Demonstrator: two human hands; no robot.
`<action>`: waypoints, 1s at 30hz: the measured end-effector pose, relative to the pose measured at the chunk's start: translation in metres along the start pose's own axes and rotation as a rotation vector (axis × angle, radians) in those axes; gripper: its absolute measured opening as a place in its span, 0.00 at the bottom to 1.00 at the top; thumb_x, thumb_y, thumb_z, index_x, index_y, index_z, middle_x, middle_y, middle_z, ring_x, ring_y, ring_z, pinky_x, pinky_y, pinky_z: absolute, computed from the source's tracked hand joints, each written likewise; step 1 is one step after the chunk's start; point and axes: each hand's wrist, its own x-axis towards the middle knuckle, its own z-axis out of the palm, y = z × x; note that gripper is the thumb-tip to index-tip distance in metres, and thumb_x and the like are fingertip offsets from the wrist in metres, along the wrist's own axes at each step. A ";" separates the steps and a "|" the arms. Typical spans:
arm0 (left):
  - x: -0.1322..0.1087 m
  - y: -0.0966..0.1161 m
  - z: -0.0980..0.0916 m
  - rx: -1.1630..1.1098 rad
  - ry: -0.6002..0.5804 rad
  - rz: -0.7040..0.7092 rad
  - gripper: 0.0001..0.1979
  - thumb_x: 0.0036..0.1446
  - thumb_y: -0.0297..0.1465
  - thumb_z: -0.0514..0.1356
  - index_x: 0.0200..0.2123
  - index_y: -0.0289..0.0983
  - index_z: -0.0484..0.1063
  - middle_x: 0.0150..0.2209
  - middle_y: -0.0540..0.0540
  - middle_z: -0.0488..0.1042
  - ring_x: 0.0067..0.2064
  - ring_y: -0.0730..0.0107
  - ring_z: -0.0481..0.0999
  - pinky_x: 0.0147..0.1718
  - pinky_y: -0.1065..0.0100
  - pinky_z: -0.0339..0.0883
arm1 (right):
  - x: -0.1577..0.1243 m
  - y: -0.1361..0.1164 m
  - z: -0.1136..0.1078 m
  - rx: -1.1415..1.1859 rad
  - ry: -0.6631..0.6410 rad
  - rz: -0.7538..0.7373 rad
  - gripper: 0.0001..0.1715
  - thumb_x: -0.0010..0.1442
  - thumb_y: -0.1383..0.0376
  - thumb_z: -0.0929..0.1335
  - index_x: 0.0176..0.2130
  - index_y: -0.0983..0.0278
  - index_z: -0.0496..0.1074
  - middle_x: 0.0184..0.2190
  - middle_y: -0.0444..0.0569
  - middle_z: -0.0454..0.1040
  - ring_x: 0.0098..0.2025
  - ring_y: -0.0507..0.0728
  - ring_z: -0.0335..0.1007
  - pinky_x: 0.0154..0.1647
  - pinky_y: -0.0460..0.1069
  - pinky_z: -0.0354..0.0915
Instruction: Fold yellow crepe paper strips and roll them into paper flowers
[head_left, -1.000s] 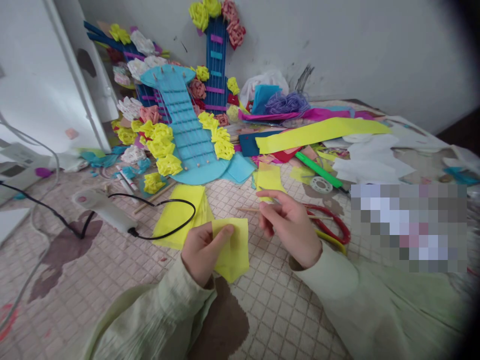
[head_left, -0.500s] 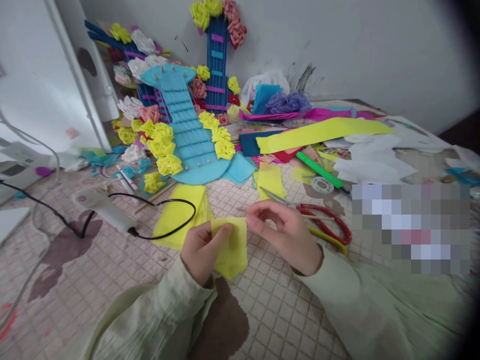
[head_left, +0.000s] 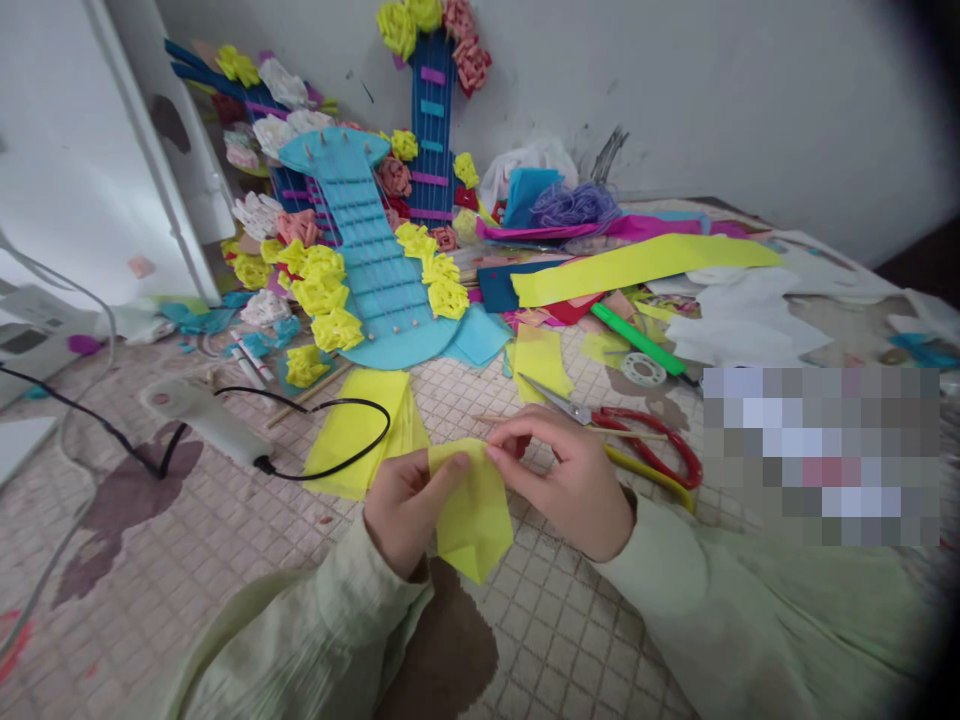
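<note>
A thin yellow sheet (head_left: 474, 520), like crepe paper or fabric, hangs between my hands with its lower end free. My left hand (head_left: 409, 505) holds its upper left part, thumb on top. At the sheet's top right corner, my right hand (head_left: 566, 475) pinches the edge between thumb and fingertips. More yellow sheets (head_left: 349, 430) lie stacked behind my left hand. Just beyond my right hand are a thin wooden stick (head_left: 626, 433) and scissors (head_left: 660, 440) with red and yellow handles, partly hidden by that hand.
A white glue gun (head_left: 206, 420) with a black cord lies left. Behind stands a light blue guitar-shaped craft (head_left: 382, 260) with yellow paper flowers (head_left: 319, 285). A green cutter (head_left: 637, 340), a clear spool (head_left: 643, 369) and a long yellow strip (head_left: 645, 268) lie toward the back right.
My right hand has moved slightly left and its fingertips have closed on the sheet's top right corner. The sheet's lower end has swung toward me and to the right.
</note>
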 end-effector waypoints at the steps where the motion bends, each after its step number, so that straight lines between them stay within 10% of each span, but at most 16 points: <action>1: 0.000 0.000 0.000 0.003 -0.006 0.006 0.11 0.40 0.36 0.61 0.19 0.32 0.71 0.14 0.52 0.65 0.18 0.75 0.64 0.15 0.75 0.54 | -0.001 -0.001 0.000 -0.018 0.001 -0.036 0.05 0.50 0.72 0.65 0.28 0.65 0.69 0.25 0.45 0.68 0.28 0.50 0.64 0.31 0.47 0.63; 12: -0.001 0.005 0.003 -0.030 -0.066 0.045 0.12 0.41 0.37 0.61 0.20 0.32 0.70 0.16 0.52 0.65 0.19 0.78 0.61 0.18 0.76 0.53 | 0.000 -0.005 0.002 -0.011 -0.043 -0.079 0.07 0.50 0.72 0.64 0.30 0.66 0.72 0.26 0.48 0.68 0.32 0.53 0.64 0.32 0.50 0.63; 30: -0.003 0.000 0.001 0.088 -0.106 0.068 0.12 0.45 0.37 0.58 0.20 0.33 0.68 0.17 0.51 0.67 0.18 0.77 0.63 0.15 0.75 0.55 | 0.006 0.001 -0.002 0.404 -0.265 0.409 0.08 0.48 0.62 0.68 0.30 0.64 0.73 0.29 0.47 0.74 0.33 0.53 0.68 0.34 0.49 0.65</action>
